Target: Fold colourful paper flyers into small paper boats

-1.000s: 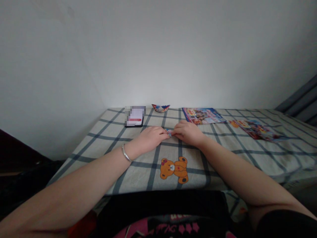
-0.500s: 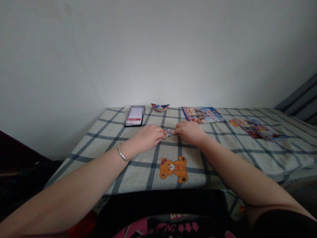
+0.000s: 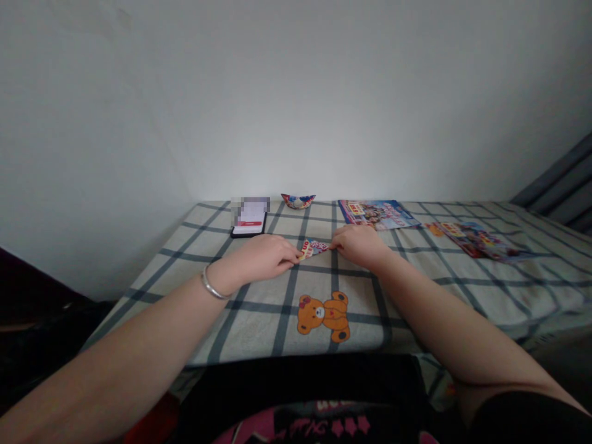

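Observation:
Between my two hands is a small folded piece of colourful printed paper (image 3: 313, 248), low over the checked tablecloth (image 3: 259, 308). My left hand (image 3: 266, 258) pinches its left end, and a silver bangle (image 3: 213, 286) circles that wrist. The right corner of the paper is pinched by my right hand (image 3: 356, 243). My fingers cover both ends, so only the middle of the paper shows. Behind the hands, near the wall, stands a folded paper boat (image 3: 298, 201) with a similar print.
A phone (image 3: 250, 217) with a lit screen lies at the back left. To the right are a printed leaflet (image 3: 377, 214) and more printed leaflets (image 3: 476, 240). A teddy bear print (image 3: 324, 316) decorates the cloth near the front edge. The wall (image 3: 296, 111) rises behind the table.
My left hand has shifted a little left, away from the right one, so more of the folded paper shows between them. My right hand has moved only slightly.

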The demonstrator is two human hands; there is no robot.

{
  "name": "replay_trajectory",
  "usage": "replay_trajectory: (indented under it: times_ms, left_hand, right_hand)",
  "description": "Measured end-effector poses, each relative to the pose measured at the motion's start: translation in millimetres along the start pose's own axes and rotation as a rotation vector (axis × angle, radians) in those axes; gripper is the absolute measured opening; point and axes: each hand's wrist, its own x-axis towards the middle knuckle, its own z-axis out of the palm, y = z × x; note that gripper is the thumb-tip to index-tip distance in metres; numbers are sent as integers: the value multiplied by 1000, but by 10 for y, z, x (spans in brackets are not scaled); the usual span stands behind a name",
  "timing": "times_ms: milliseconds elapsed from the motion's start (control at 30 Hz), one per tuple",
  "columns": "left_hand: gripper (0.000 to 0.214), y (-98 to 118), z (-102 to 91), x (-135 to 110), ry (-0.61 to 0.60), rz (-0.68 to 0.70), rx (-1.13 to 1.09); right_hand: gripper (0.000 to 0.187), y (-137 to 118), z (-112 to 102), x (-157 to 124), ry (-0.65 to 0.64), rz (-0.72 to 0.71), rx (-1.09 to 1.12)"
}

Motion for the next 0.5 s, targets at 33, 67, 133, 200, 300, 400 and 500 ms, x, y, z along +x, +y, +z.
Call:
replay_trajectory:
  times_ms: [33,67,133,200,300,400,500]
  left_hand:
    - [25,-11,-2,-9,2,8,-13]
    - [25,-20,-2,-16,1,16,-18]
    - [24,-34,0,-24,-7,35,-8]
    - [24,-45,-3,-25,-24,46,10]
    - [23,-74,-17,-21,-38,57,-19]
    - [24,-127,-33,-20,-48,87,-116]
    - [26,-187,-18,-24,-57,103,-161]
  right_hand:
    - [30,9,9,5,3,6,13]
    - [30,20,19,11,6,11,29]
    - [30,50,37,20,10,20,71]
    - [29,96,47,24,13,13,120]
    - [28,197,67,20,10,-42,178]
    - [29,315,123,20,4,-98,236]
    - [28,408,204,37,16,-105,340]
